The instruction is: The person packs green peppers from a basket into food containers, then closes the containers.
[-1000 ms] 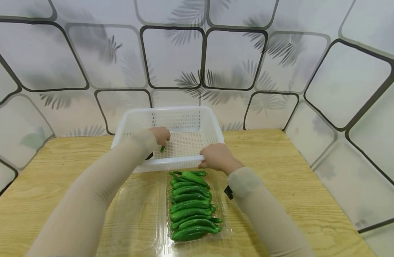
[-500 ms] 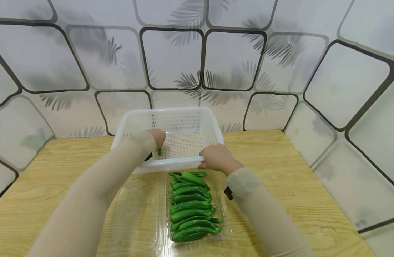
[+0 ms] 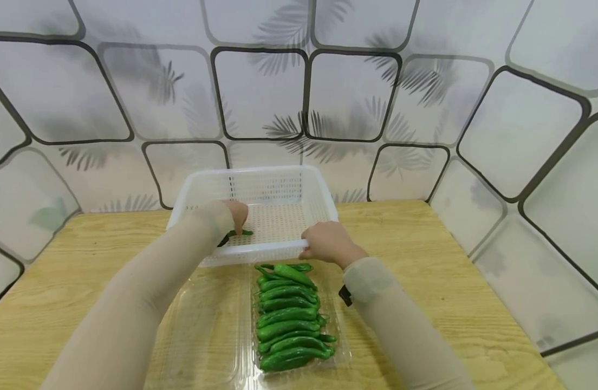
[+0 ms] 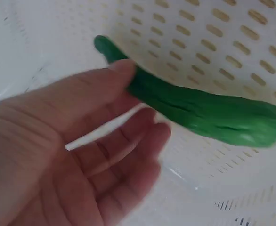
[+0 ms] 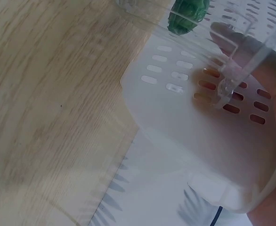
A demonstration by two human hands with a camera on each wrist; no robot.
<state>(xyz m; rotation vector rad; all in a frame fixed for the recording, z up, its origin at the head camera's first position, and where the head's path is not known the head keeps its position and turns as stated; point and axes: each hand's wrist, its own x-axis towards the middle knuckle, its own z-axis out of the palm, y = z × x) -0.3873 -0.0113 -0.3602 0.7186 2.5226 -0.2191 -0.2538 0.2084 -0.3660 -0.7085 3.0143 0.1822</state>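
Inside the white perforated basket (image 3: 260, 251), my left hand (image 3: 238, 215) pinches a green chili pepper (image 4: 208, 115) between thumb and fingers. The left wrist view shows the pepper close over the slotted basket floor, its thin end by the thumb and its thick end pointing right. My right hand (image 3: 328, 242) grips the near right corner of the basket rim; in the right wrist view its thumb (image 5: 232, 42) lies along the outer wall. Just in front of the basket, several green peppers (image 3: 286, 329) lie stacked crosswise in a row in a clear plastic container (image 3: 345, 355).
The container's clear lid half (image 3: 201, 330) lies spread out to the left of the peppers. Everything rests on a wooden table (image 3: 411, 260). A patterned wall covering (image 3: 260, 92) rises right behind the basket and along both sides.
My left hand has shifted slightly left and toward the near side of the basket. The pepper in it has swung to lie more sideways. The right hand keeps its grip on the rim.
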